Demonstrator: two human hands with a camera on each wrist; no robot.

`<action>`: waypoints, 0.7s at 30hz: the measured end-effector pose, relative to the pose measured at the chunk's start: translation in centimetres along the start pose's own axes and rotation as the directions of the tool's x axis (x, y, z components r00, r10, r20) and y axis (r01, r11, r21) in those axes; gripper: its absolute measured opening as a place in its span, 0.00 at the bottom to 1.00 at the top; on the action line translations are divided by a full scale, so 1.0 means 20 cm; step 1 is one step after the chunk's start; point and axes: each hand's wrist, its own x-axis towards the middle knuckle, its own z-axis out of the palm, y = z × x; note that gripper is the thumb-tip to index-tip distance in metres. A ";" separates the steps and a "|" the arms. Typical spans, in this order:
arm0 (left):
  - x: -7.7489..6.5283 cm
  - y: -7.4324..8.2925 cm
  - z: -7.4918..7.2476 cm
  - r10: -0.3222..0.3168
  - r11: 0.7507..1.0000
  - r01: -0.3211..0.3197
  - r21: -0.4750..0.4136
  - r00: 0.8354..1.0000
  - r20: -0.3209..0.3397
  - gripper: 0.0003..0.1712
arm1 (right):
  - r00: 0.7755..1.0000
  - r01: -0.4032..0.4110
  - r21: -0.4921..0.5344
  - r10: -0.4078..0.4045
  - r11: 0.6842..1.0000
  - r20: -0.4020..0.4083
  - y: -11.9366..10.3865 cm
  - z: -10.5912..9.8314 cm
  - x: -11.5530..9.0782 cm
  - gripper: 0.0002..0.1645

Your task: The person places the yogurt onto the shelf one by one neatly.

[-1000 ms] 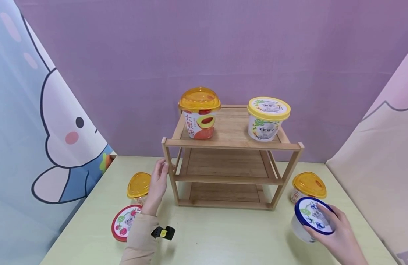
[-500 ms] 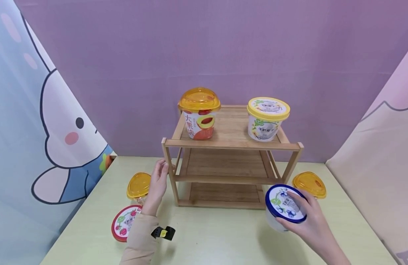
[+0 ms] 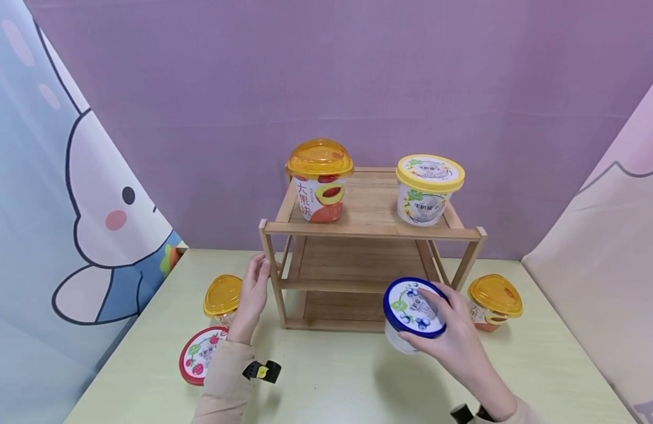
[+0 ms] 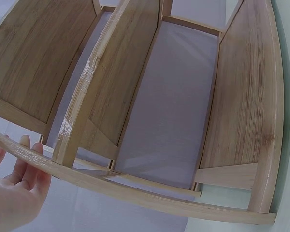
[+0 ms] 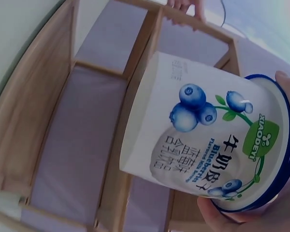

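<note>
My right hand (image 3: 461,338) grips a white tub with a blue lid (image 3: 405,309) from above, fingers and thumb around the lid's rim. It hangs in front of the right half of a three-tier wooden rack (image 3: 358,262), overlapping its lower shelves in the head view. Blueberries are printed on the tub (image 5: 193,111) in the right wrist view. My left hand (image 3: 254,291) holds the rack's left front post, its fingers (image 4: 41,176) passing behind the wood. On the top shelf stand a fruit cup with an orange domed lid (image 3: 321,182) and a yellow-lidded tub (image 3: 427,191).
Left of the rack, a cup with an orange lid (image 3: 222,297) and a red-lidded tub (image 3: 199,356) stand on the table (image 3: 326,383), partly behind my left arm. Another orange-lidded cup (image 3: 496,297) stands to the right. Purple cloth (image 3: 326,70) hangs behind.
My right hand has carried the blue-lidded tub leftward and up from the right side to the rack's front. The left hand stays at the post.
</note>
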 end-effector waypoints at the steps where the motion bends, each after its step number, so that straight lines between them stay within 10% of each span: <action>1: 0.00 0.00 0.00 0.002 1.000 -0.002 0.001 1.000 -0.001 0.19 | 1.000 0.001 0.006 -0.001 1.000 0.003 -0.01 0.01 0.01 0.41; 21: 0.00 -0.01 0.01 -0.011 1.000 0.011 -0.018 1.000 -0.006 0.19 | 0.997 0.057 0.035 -0.059 0.998 0.045 -0.24 0.25 0.28 0.44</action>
